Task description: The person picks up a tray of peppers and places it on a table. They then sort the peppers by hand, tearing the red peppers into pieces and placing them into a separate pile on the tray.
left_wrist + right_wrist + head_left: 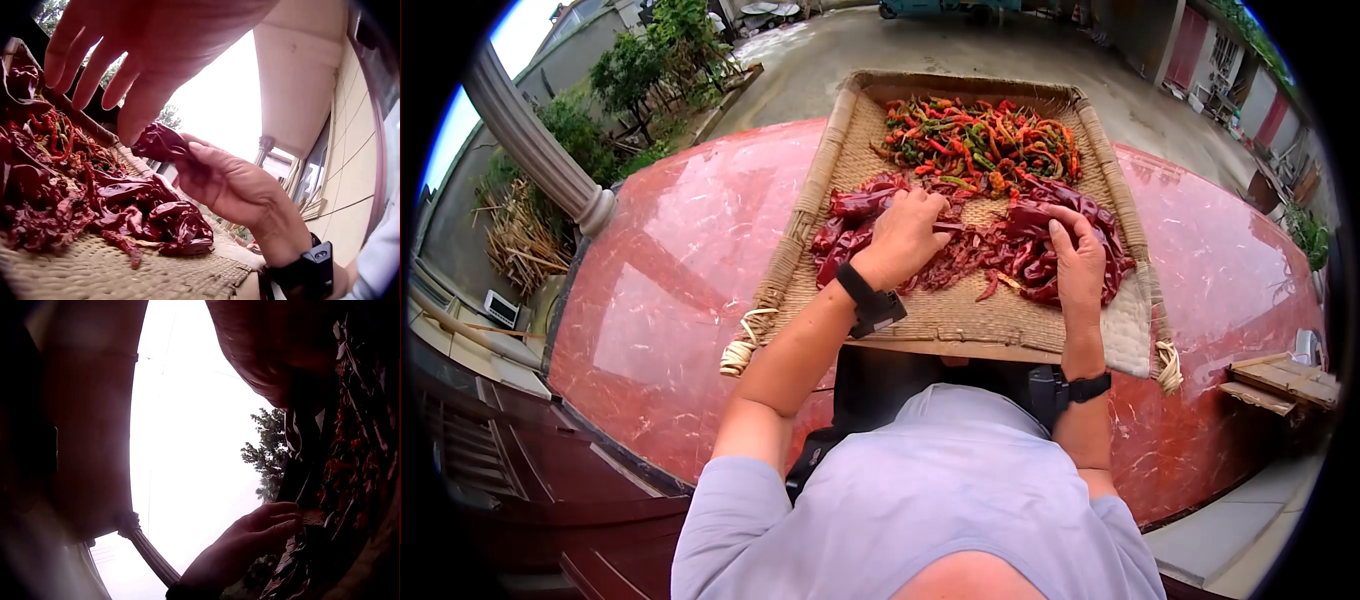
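A shallow woven tray [800, 215] holds dried dark red chili peppers [855, 205] along its near half. My right hand [1080, 262] pinches one large wrinkled pepper [159, 142] between thumb and fingers, raised above the right-hand heap [162, 219]. My left hand [905, 235] is over the left heap, palm down. In the left wrist view its fingers [94, 75] hang apart and loosely extended, with the thumb tip beside the raised pepper. The right wrist view is dark; the left hand [250, 544] shows there in outline.
Smaller red, orange and green chilies [980, 145] fill the tray's far part. Small dark red pieces [945, 262] lie between the two near heaps. The tray stands on a polished red stone surface [660, 300]. A fluted column [550, 140] rises at left, and wooden boards [1285, 380] sit at right.
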A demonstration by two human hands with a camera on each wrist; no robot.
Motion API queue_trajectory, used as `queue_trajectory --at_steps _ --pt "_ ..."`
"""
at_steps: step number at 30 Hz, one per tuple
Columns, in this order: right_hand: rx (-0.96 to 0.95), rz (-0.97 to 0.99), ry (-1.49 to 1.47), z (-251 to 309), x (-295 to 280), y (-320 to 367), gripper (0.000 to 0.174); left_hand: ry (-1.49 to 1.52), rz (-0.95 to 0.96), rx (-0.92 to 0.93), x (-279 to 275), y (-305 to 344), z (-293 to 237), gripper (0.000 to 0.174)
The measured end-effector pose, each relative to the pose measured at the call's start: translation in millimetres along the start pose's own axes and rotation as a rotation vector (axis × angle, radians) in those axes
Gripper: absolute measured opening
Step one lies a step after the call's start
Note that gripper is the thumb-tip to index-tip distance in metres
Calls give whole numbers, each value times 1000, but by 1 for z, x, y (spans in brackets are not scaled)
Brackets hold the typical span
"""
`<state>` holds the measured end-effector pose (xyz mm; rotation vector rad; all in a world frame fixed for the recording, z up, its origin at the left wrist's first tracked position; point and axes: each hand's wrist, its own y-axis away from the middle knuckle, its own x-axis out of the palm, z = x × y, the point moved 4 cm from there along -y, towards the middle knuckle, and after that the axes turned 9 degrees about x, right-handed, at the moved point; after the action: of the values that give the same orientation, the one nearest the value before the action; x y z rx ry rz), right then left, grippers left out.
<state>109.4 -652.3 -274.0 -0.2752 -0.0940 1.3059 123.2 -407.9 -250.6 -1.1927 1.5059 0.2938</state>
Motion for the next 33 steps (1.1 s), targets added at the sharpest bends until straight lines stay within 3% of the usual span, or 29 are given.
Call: queue_trajectory --at_steps 3,6,9,10,14,18,20,23,25,26,30,33 --pt "-272 -438 443 12 -35 -14 30 -255 -107 -159 0 -1 54 44" --pt "-294 -468 734 -22 -46 -30 39 -131 -196 -104 2 0 68 48" --pt "59 -349 931 -40 -49 -23 43 -181 1 -7 11 -9 70 53" --pt "84 -375 947 -41 -51 -23 44 -208 0 -30 13 -11 70 48" --pt "-114 -493 919 -18 -56 -18 38 -181 -116 -28 -1 -11 65 34" --pt "-290 -367 690 22 -28 -1 31 -107 -316 -61 -23 -6 49 28" --pt "-441 -185 519 37 2 12 38 20 -197 -66 -24 -5 33 27" --pt "-616 156 571 50 45 33 54 226 10 -6 -26 2 -7 27" --pt "-485 361 385 31 62 33 51 350 37 -15 -13 7 -9 26" --pt "-408 362 409 20 62 34 48 408 -49 -3 -13 13 -15 26" --pt "-253 426 482 13 58 35 38 389 66 -202 4 20 -1 29" --pt "-123 448 284 5 51 29 33 535 58 -245 7 22 0 30"
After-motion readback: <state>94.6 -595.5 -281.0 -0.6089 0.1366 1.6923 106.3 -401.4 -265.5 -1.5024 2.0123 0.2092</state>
